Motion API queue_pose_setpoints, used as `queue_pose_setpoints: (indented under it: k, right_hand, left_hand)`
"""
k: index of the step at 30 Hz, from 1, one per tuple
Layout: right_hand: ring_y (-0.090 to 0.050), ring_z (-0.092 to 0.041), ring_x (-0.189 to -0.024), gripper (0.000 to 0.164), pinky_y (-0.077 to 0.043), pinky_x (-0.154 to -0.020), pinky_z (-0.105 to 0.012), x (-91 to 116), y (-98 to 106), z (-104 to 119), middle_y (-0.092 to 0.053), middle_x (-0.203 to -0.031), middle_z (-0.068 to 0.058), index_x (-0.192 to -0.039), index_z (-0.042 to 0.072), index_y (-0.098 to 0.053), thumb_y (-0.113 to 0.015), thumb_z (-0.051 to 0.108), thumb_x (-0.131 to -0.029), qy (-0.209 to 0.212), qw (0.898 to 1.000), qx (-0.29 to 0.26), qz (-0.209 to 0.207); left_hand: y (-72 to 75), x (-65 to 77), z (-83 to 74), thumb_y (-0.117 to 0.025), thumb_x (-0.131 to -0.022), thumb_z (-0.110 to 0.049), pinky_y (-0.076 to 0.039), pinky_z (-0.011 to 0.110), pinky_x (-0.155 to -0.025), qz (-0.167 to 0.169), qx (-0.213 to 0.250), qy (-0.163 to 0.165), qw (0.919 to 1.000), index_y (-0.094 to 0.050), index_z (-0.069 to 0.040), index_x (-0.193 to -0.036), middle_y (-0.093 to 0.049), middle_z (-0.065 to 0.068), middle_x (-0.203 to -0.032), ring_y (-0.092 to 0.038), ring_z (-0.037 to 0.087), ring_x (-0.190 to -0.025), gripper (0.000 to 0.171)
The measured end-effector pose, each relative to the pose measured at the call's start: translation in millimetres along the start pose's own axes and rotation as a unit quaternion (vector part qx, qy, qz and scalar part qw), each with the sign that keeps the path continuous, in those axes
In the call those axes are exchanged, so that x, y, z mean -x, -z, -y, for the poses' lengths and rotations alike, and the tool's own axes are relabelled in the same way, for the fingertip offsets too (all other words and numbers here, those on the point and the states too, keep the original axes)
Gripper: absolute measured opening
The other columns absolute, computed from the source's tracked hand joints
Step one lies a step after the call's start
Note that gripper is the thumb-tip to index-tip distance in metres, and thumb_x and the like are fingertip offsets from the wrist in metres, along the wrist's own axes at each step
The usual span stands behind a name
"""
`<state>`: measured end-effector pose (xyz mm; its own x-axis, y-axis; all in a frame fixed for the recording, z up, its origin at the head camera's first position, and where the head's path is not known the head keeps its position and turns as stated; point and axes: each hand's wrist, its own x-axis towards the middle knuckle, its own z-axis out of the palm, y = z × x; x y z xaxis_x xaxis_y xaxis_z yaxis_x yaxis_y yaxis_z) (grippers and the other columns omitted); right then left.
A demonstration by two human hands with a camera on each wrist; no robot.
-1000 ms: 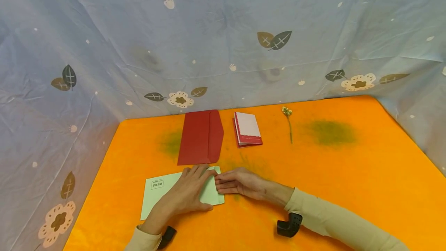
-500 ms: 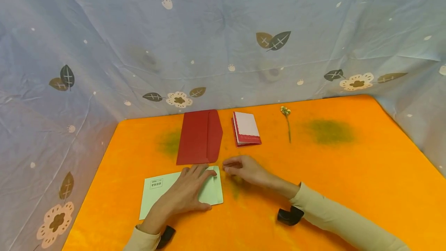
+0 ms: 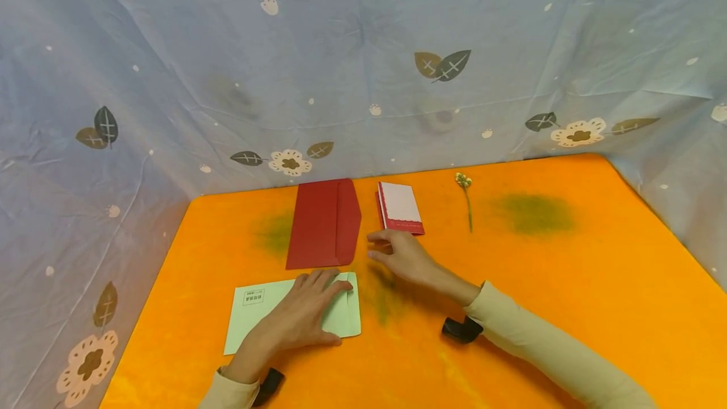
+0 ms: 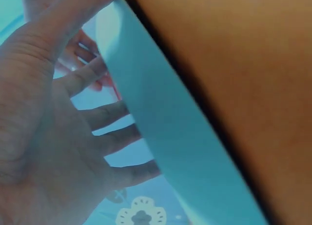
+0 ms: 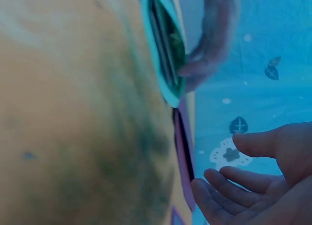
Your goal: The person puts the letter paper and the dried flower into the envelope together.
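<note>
A pale green envelope (image 3: 250, 320) with a small printed box lies at the front left. My left hand (image 3: 301, 311) rests across it with fingers spread, fingertips along its far side and thumb by the near edge. In the right wrist view the envelope's mouth (image 5: 158, 64) gapes, and thin flat layers show inside. My right hand (image 3: 406, 260) holds nothing; its fingers are loosely bent just in front of a folded white and red card (image 3: 401, 204). A red envelope (image 3: 318, 226) with its flap unfolded lies left of that hand.
A dried flower stem (image 3: 467, 201) lies right of the card. The orange table cover (image 3: 511, 295) runs back to a blue patterned cloth wall (image 3: 363, 49), with more cloth at both sides.
My right hand has left the green envelope's right end and moved up and slightly right, to the card's front edge. The left hand has stayed on the green envelope.
</note>
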<state>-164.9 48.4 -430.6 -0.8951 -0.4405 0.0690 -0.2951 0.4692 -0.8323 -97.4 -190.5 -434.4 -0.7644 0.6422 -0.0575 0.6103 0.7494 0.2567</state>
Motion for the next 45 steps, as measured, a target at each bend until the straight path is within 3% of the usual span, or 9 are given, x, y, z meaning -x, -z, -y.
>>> queue_pose_setpoints:
  k: [5,8,12,16,24,31,38,45]
  right_hand:
    - [-0.063,-0.031,-0.111,0.042,-0.052,-0.093,-0.041,-7,2,6,-0.064,-0.126,-0.015,-0.129,-0.004,-0.06,-0.068,0.014,-0.092,-0.002,0.999,0.03,-0.018]
    - [-0.061,-0.032,-0.114,0.047,-0.05,-0.095,-0.043,-10,3,10,-0.061,-0.13,-0.016,-0.133,-0.004,-0.056,-0.069,0.016,-0.092,-0.005,0.999,0.043,-0.022]
    - [-0.06,-0.034,-0.114,0.053,-0.05,-0.095,-0.043,-14,5,16,-0.057,-0.134,-0.017,-0.137,-0.003,-0.052,-0.07,0.017,-0.092,-0.001,0.999,0.044,-0.03]
    - [-0.061,-0.037,-0.111,0.053,-0.052,-0.092,-0.045,-19,9,20,-0.056,-0.134,-0.017,-0.136,-0.003,-0.053,-0.072,0.018,-0.09,0.025,0.998,0.041,-0.049]
    - [-0.062,-0.037,-0.108,0.058,-0.052,-0.091,-0.044,-32,11,21,-0.055,-0.135,-0.017,-0.134,-0.003,-0.054,-0.075,0.023,-0.088,0.045,0.994,0.066,-0.072]
    - [-0.062,-0.037,-0.108,0.059,-0.052,-0.092,-0.043,-42,7,18,-0.056,-0.135,-0.017,-0.135,-0.003,-0.053,-0.076,0.021,-0.087,0.031,0.995,0.068,-0.07]
    - [-0.06,-0.036,-0.11,0.059,-0.051,-0.095,-0.043,-50,-3,18,-0.053,-0.137,-0.021,-0.136,-0.006,-0.05,-0.074,0.017,-0.088,0.011,0.995,0.081,-0.05]
    - [-0.054,-0.035,-0.121,0.056,-0.043,-0.104,-0.044,-61,-14,18,-0.051,-0.137,-0.025,-0.136,-0.011,-0.049,-0.071,0.013,-0.091,0.017,0.992,0.119,-0.034]
  left_hand:
    - [5.6,1.8,-3.6,-0.086,-0.067,-0.051,-0.034,0.059,-0.102,0.023,-0.012,0.01,0.9996,-0.048,-0.018,-0.137,-0.039,0.016,-0.148,-0.038,0.034,-0.133,0.086]
    - [14.1,2.0,-7.2,-0.085,-0.069,-0.05,-0.03,0.063,-0.105,0.016,-0.002,0.012,0.9998,-0.046,-0.016,-0.141,-0.036,0.017,-0.15,-0.036,0.037,-0.136,0.089]
    - [30.1,-2.7,-8.5,-0.08,-0.077,-0.047,-0.029,0.063,-0.107,-0.025,0.008,0.01,0.9996,-0.045,-0.017,-0.145,-0.035,0.016,-0.152,-0.034,0.036,-0.138,0.082]
    - [43.4,-11.5,-4.0,-0.076,-0.083,-0.043,-0.03,0.064,-0.106,-0.07,-0.001,0.031,0.9971,-0.044,-0.018,-0.146,-0.036,0.018,-0.15,-0.036,0.038,-0.136,0.074]
    - [49.1,-34.3,8.6,-0.075,-0.087,-0.034,-0.033,0.068,-0.102,-0.105,0.004,0.06,0.9926,-0.041,-0.015,-0.148,-0.037,0.023,-0.148,-0.04,0.043,-0.131,0.073]
    - [53.5,-52.3,14.4,-0.072,-0.09,-0.03,-0.036,0.069,-0.099,-0.097,-0.015,0.076,0.9923,-0.041,-0.014,-0.148,-0.035,0.025,-0.15,-0.04,0.045,-0.131,0.068]
    - [52.5,-64.9,26.7,-0.075,-0.086,-0.039,-0.037,0.069,-0.097,-0.081,-0.018,0.101,0.9914,-0.038,-0.015,-0.15,-0.023,0.025,-0.156,-0.04,0.046,-0.131,0.079]
    - [47.3,-79.8,48.5,-0.07,-0.087,-0.047,-0.024,0.075,-0.102,-0.055,-0.028,0.135,0.9889,-0.035,-0.015,-0.152,-0.019,0.028,-0.157,-0.018,0.051,-0.142,0.081]
